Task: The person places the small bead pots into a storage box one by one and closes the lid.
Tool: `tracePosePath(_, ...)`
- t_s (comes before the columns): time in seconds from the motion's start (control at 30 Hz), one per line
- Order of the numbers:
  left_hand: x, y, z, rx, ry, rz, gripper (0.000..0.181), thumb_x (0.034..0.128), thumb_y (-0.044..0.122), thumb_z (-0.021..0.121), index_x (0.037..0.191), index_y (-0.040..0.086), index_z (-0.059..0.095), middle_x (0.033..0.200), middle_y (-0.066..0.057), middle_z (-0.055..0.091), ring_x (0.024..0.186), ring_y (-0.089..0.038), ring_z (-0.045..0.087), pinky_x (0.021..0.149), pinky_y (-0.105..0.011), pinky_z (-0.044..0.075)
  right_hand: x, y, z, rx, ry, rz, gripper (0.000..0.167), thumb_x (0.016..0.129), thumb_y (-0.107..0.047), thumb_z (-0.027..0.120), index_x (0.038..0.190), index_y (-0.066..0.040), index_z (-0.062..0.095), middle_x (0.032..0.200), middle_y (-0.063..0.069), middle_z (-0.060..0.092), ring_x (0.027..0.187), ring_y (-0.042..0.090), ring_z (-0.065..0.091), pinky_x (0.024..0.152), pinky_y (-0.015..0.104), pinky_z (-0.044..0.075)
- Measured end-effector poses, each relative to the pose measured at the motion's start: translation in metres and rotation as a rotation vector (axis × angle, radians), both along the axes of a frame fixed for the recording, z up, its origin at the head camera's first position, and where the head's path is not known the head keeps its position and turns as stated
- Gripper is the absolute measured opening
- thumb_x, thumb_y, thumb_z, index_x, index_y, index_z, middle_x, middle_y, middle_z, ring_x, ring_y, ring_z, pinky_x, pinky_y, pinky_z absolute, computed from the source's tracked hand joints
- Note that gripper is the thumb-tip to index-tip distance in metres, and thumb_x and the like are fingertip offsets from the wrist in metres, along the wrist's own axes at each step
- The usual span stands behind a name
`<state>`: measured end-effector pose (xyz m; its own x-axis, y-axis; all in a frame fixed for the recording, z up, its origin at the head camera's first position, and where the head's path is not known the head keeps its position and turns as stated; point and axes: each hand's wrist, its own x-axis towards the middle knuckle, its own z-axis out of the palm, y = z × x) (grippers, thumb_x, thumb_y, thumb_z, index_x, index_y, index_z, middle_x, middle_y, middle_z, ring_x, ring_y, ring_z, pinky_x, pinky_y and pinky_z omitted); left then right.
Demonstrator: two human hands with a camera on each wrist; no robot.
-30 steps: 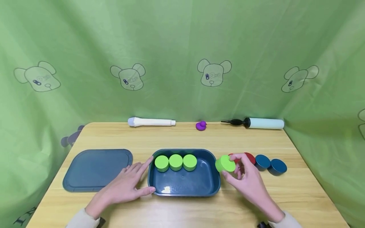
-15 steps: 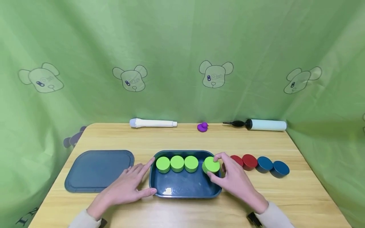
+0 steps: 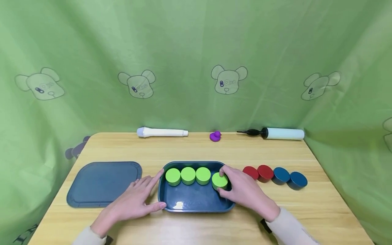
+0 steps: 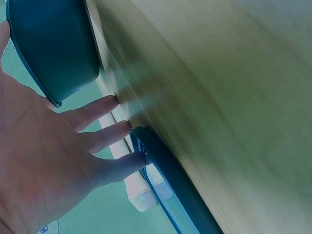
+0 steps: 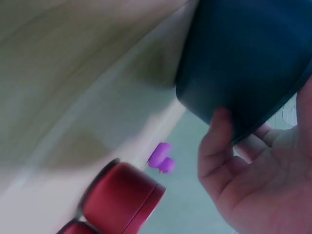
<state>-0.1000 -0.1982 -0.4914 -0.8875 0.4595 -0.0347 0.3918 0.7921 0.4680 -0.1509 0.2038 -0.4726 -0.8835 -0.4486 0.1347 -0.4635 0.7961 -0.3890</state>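
Three green round pieces stand in a row along the back left of the dark blue tray. My right hand reaches over the tray's right wall and pinches a fourth green piece between thumb and index finger, a little right of the row. My left hand lies spread at the tray's left wall, index finger and thumb touching the rim. In the left wrist view the left hand has its fingers extended beside the tray. In the right wrist view the tray wall hides the green piece.
Right of the tray stand two red pieces and two blue pieces. A dark flat lid lies at the left. Along the back edge are a white microphone, a purple duck and a pump.
My right hand has moved left with the green piece, from outside the tray's right end to inside it, near the row. The red pieces show more fully. My left hand has stayed at the rim.
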Motion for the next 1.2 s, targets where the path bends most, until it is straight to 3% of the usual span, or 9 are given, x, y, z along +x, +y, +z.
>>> tracePosePath(0.3,0.001,-0.002,-0.001,0.003,0.008,0.007,0.103,0.0994,0.077,0.06,0.178,0.036,0.008,0.168,-0.022,0.042,0.154,-0.049,0.037,0.119,-0.08,0.021,-0.001,-0.013,0.002,0.027,-0.038,-0.008,0.041,0.087,-0.021,0.094,0.109,-0.016,0.06,0.091,-0.003,0.06,0.077,0.016,0.054,0.064,0.034,0.046)
tracePosePath(0.57,0.0,-0.002,-0.001,-0.001,0.009,0.011,0.103,0.0994,0.078,0.059,0.178,0.036,0.008,0.168,-0.023,0.042,0.154,-0.049,0.037,0.119,-0.08,0.021,0.007,-0.012,0.003,0.011,0.141,-0.006,0.029,0.085,-0.017,0.094,0.104,-0.014,0.073,0.113,0.001,0.066,0.088,0.018,0.06,0.071,0.035,0.056)
tracePosePath(0.8,0.0,-0.002,-0.001,-0.01,0.013,0.011,0.102,0.0996,0.078,0.059,0.178,0.036,0.007,0.168,-0.022,0.043,0.154,-0.049,0.038,0.12,-0.079,0.022,0.008,-0.011,-0.002,-0.012,0.206,-0.023,0.022,0.084,-0.01,0.093,0.096,-0.013,0.076,0.101,-0.001,0.063,0.084,0.015,0.057,0.068,0.032,0.054)
tracePosePath(1.0,-0.001,-0.003,-0.001,-0.011,0.018,0.004,0.102,0.0992,0.08,0.057,0.178,0.036,0.008,0.167,-0.02,0.044,0.154,-0.047,0.039,0.12,-0.079,0.023,0.005,-0.013,-0.003,-0.004,0.207,-0.026,0.027,0.083,-0.011,0.095,0.103,-0.013,0.076,0.097,-0.002,0.067,0.088,0.018,0.062,0.07,0.034,0.057)
tracePosePath(1.2,0.0,-0.002,-0.001,-0.003,0.009,0.007,0.102,0.0989,0.08,0.057,0.178,0.036,0.009,0.167,-0.018,0.045,0.154,-0.047,0.039,0.12,-0.079,0.022,0.008,-0.008,-0.002,-0.028,0.187,-0.043,0.034,0.087,-0.016,0.094,0.114,-0.013,0.073,0.111,0.001,0.074,0.1,0.023,0.068,0.082,0.041,0.061)
